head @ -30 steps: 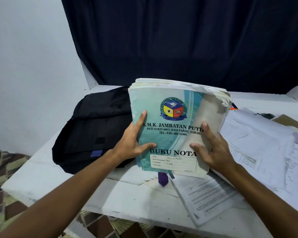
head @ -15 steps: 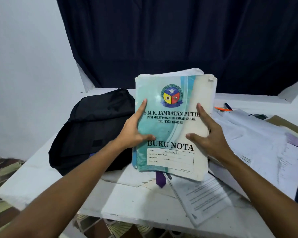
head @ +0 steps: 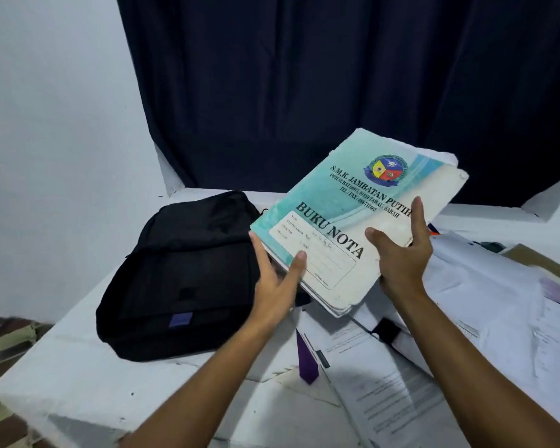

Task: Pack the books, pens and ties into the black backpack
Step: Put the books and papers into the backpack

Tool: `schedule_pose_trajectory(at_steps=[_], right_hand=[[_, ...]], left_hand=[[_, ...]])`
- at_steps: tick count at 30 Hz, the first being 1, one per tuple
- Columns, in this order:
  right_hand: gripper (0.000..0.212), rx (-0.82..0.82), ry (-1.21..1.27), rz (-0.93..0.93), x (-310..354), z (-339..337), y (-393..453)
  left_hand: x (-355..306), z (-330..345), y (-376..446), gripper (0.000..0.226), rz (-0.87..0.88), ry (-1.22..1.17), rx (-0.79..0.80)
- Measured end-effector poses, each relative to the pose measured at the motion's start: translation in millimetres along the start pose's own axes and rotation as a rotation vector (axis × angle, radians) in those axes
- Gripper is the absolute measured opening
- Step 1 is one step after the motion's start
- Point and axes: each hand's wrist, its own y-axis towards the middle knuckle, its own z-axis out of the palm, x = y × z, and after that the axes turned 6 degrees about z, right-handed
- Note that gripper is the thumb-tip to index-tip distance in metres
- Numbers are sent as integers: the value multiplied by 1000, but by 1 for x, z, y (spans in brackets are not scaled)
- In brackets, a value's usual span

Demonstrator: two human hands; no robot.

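I hold the stack of teal-covered paper notebooks (head: 353,221) tilted above the tabletop (head: 78,367), left hand (head: 274,286) and right hand (head: 401,257) pinching its lower corner and right edge, fingers (head: 416,211) straight, thumbs on the cover, probably squaring it before the closed black fabric backpack (head: 181,276) just left.
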Motion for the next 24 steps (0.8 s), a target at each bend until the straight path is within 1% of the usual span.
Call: schedule_pose_trajectory(at_steps=[1, 3, 6, 9, 11, 12, 13, 14, 15, 16, 17, 18, 19, 20, 22, 24], right_hand=[[88, -15, 29, 30, -4, 3, 1], [88, -34, 76, 74, -10, 9, 2], [89, -19, 82, 75, -11, 15, -1], [94, 53, 29, -11, -3, 20, -2], [102, 138, 3, -101, 0, 21, 0], [104, 181, 28, -135, 2, 21, 0], [106, 213, 83, -129, 4, 19, 3], [108, 230, 160, -76, 8, 16, 6], [108, 230, 267, 20, 12, 12, 13], [104, 221, 403, 142, 15, 6, 23], [97, 202, 540, 265, 18, -1, 35], [86, 191, 638, 388, 19, -10, 47], [79, 194, 698, 524, 19, -19, 60], [80, 201, 698, 642, 17, -27, 70], [90, 285, 619, 768, 17, -39, 82], [98, 408, 433, 744, 19, -46, 92]], left_hand=[[3, 6, 1, 114, -13, -113, 9], [6, 14, 6, 112, -10, -281, 0], [6, 18, 11, 108, 0, -431, -34], [4, 19, 16, 106, -73, -558, -106], [0, 20, 24, 96, -112, -663, -154], [-4, 19, 27, 90, -125, -704, -169], [-9, 17, 30, 86, -139, -732, -183], [-12, 14, 33, 86, -149, -754, -192], [-14, 9, 35, 91, -152, -782, -200], [-14, 4, 35, 101, -154, -810, -197], [-15, -1, 34, 116, -155, -829, -174], [-13, -8, 33, 129, -149, -833, -153], [-11, -14, 31, 134, -142, -826, -136], [-9, -22, 27, 134, -138, -818, -124], [-9, -39, 20, 125, -141, -772, -92], [-14, -62, 15, 115, -161, -700, -52]])
